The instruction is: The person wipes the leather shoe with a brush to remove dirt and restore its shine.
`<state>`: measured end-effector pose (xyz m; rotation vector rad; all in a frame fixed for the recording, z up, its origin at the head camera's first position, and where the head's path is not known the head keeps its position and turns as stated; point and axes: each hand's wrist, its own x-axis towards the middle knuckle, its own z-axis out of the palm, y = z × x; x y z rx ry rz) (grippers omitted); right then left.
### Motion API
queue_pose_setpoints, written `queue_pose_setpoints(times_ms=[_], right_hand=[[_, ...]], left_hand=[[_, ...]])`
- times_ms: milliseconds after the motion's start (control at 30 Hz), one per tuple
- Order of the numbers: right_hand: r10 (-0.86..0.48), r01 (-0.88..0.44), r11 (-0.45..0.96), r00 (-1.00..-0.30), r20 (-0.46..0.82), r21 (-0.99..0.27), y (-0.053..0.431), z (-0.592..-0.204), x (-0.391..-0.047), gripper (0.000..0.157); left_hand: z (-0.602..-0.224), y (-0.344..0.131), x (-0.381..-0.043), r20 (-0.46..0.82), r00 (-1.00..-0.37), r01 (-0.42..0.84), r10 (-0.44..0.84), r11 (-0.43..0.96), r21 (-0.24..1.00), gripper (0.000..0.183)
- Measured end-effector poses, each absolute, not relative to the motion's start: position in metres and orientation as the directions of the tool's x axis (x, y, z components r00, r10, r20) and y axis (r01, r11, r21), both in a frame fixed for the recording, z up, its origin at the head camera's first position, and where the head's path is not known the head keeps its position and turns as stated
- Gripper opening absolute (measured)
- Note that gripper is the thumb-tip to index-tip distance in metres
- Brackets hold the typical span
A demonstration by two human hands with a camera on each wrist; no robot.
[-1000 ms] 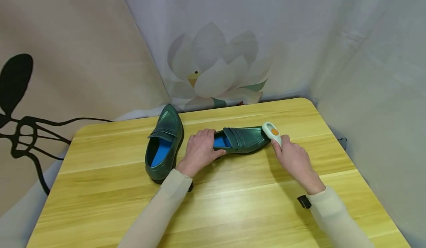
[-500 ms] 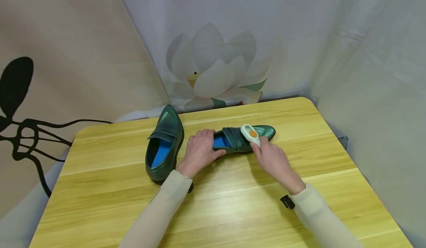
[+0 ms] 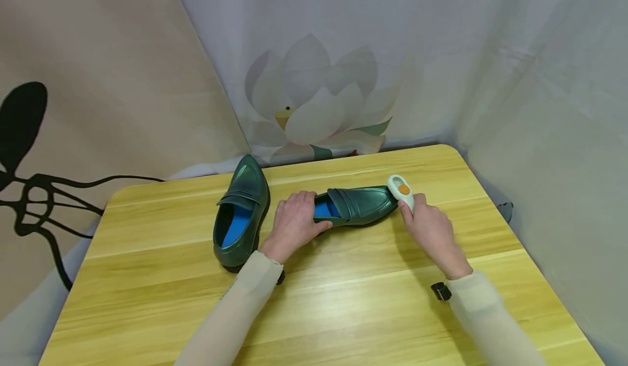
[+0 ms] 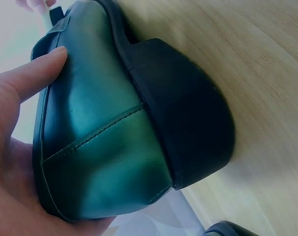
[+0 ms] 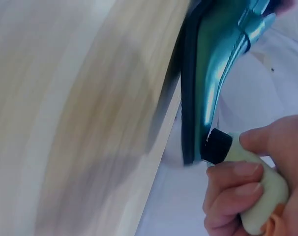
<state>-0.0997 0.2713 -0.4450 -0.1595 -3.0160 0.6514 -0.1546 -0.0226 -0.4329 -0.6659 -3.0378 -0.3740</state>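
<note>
A dark green loafer [image 3: 370, 205] with a blue insole lies on the wooden table, its toe pointing right. My left hand [image 3: 295, 221] grips it around the heel; in the left wrist view the thumb [image 4: 43, 71] presses the side near the opening, above the black heel block [image 4: 183, 113]. My right hand [image 3: 434, 235] holds a small pale shoe brush [image 3: 400, 187] with an orange part. In the right wrist view its black bristles [image 5: 218, 146] meet the tip of the toe. The fingers on the loafer's far side are partly hidden.
The matching green loafer [image 3: 240, 216] stands left of my left hand, toe toward the back edge. A printed curtain [image 3: 314, 82] hangs behind the wooden table [image 3: 324, 306], and more cloth hangs at both sides.
The brush in my right hand moves left from the toe up to the loafer's strap, then back right to the toe. My left hand and both loafers stay put.
</note>
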Motion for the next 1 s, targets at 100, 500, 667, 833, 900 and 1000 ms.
queue_pose_setpoints(times_ms=[100, 500, 667, 833, 900, 1000], right_hand=[[0.075, 0.056, 0.911, -0.997, 0.032, -0.408, 0.249, -0.447, -0.105, 0.046], [0.091, 0.089, 0.919, -0.996, -0.012, -0.385, 0.257, -0.442, -0.113, 0.048], [0.129, 0.126, 0.916, -0.991, -0.02, -0.381, 0.281, -0.437, -0.112, 0.048], [0.08, 0.077, 0.915, -0.997, -0.008, -0.396, 0.265, -0.44, -0.111, 0.045], [0.04, 0.037, 0.911, -0.999, -0.003, -0.411, 0.25, -0.442, -0.109, 0.044], [-0.005, -0.005, 0.904, -1.0, 0.001, -0.427, 0.233, -0.443, -0.105, 0.044]], left_hand=[[-0.433, -0.023, -0.154, 0.054, -0.912, 0.407, 0.406, 0.882, 0.237, 0.079], [-0.433, -0.022, -0.153, 0.057, -0.91, 0.412, 0.411, 0.878, 0.242, 0.079], [-0.432, -0.024, -0.153, 0.055, -0.905, 0.423, 0.422, 0.875, 0.236, 0.079], [-0.433, -0.023, -0.153, 0.058, -0.907, 0.42, 0.418, 0.878, 0.228, 0.08], [-0.433, -0.023, -0.153, 0.063, -0.907, 0.42, 0.417, 0.879, 0.226, 0.08], [-0.432, -0.023, -0.153, 0.064, -0.907, 0.42, 0.417, 0.879, 0.227, 0.079]])
